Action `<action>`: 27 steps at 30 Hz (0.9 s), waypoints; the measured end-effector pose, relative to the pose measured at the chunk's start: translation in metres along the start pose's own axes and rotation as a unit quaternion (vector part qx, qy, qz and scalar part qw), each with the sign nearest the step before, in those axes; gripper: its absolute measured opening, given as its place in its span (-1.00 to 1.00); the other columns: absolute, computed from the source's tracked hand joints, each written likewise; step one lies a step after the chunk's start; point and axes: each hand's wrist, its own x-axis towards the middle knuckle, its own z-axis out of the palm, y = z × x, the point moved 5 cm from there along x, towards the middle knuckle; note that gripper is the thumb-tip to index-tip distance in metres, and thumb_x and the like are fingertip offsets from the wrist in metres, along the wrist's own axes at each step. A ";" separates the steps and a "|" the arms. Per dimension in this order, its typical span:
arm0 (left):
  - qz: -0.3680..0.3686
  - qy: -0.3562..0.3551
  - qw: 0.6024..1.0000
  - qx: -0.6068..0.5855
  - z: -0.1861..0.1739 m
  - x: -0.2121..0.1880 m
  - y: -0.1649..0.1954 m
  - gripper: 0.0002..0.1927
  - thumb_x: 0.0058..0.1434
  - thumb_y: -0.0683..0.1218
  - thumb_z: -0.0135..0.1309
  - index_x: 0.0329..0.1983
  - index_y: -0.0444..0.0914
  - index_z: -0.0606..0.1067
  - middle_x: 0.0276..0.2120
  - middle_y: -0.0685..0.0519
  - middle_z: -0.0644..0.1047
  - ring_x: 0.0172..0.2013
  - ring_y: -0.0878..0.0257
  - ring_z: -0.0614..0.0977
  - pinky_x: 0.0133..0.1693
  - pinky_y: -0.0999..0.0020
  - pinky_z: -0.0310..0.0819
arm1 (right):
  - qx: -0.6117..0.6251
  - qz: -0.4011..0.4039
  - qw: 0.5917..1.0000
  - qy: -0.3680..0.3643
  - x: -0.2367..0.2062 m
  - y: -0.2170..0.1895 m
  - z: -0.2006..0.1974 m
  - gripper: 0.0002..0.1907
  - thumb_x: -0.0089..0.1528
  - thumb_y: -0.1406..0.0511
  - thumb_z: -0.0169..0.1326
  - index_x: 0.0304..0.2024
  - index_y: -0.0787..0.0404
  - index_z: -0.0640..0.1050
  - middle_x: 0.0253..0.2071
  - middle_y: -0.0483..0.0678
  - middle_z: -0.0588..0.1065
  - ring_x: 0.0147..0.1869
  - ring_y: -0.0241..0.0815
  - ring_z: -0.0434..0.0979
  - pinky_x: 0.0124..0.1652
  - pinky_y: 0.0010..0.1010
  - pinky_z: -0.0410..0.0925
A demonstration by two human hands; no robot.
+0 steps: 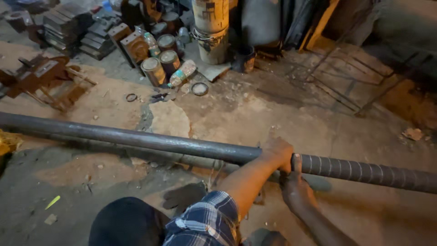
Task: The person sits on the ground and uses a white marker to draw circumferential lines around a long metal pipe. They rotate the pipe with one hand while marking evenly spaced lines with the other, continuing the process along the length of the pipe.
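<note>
One long dark steel pipe (136, 138) across floor, right part ringed with pale chalk marks. Two bare hands on it: left hand (278, 152), right hand (296, 191). Round rusty paint tins (154, 70): four clearly seen in cluster. Clear plastic bottles: two, one lying (183, 72), one upright (151, 42). Small dark metal rings on floor: two, thin one (131, 97), wider one (199, 89). One pale cylindrical drum (210, 29) behind tins. Grey flat metal blocks (68, 25) stacked at top left, number unclear.
</note>
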 end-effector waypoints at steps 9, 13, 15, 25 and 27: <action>-0.018 0.146 0.989 0.032 0.015 -0.003 0.006 -0.39 -0.19 0.15 0.34 -0.05 -0.21 0.64 0.00 -0.15 0.60 0.16 -0.07 0.51 0.38 -0.26 -0.20 | 0.057 -0.226 0.962 0.145 0.004 -0.003 0.002 0.01 0.20 0.35 0.02 0.53 0.19 -0.28 0.11 0.42 0.46 -0.08 0.25 0.60 -0.15 0.00 0.46; -0.034 0.246 0.966 0.071 0.033 -0.010 0.011 -0.36 -0.15 0.13 0.32 0.01 -0.25 0.59 0.07 -0.19 0.55 0.22 -0.13 0.43 0.35 -0.26 -0.21 | -0.047 -0.013 0.998 0.036 0.007 0.011 0.011 0.04 0.30 0.21 0.07 0.55 0.10 -0.34 -0.12 0.33 0.56 -0.18 0.27 0.60 -0.19 0.05 0.43; -0.042 0.214 0.974 0.063 0.035 -0.012 0.009 -0.34 -0.13 0.12 0.31 0.04 -0.27 0.57 0.10 -0.21 0.53 0.25 -0.15 0.39 0.33 -0.26 -0.22 | -0.006 -0.041 0.999 0.034 0.001 0.002 0.002 0.08 0.26 0.19 0.09 0.52 0.12 -0.38 -0.19 0.37 0.57 -0.20 0.37 0.61 -0.23 0.12 0.42; -0.028 0.048 0.998 0.044 -0.001 -0.018 0.005 -0.46 -0.05 0.13 0.28 -0.03 -0.24 0.61 -0.01 -0.11 0.59 0.17 -0.01 0.51 0.44 -0.27 -0.37 | -0.032 0.039 0.999 -0.010 -0.001 0.001 0.004 0.06 0.29 0.20 0.02 0.53 -0.10 -0.43 -0.02 0.49 0.48 -0.06 0.50 0.56 -0.03 0.18 0.41; -0.023 0.095 0.995 0.031 -0.004 -0.018 0.006 -0.51 -0.01 0.13 0.25 -0.08 -0.24 0.63 -0.06 -0.14 0.61 0.12 -0.06 0.54 0.38 -0.27 -0.29 | -0.033 0.039 0.999 -0.011 0.005 0.008 0.012 0.05 0.29 0.19 0.05 0.53 -0.12 -0.41 -0.02 0.45 0.50 -0.03 0.47 0.57 -0.01 0.17 0.41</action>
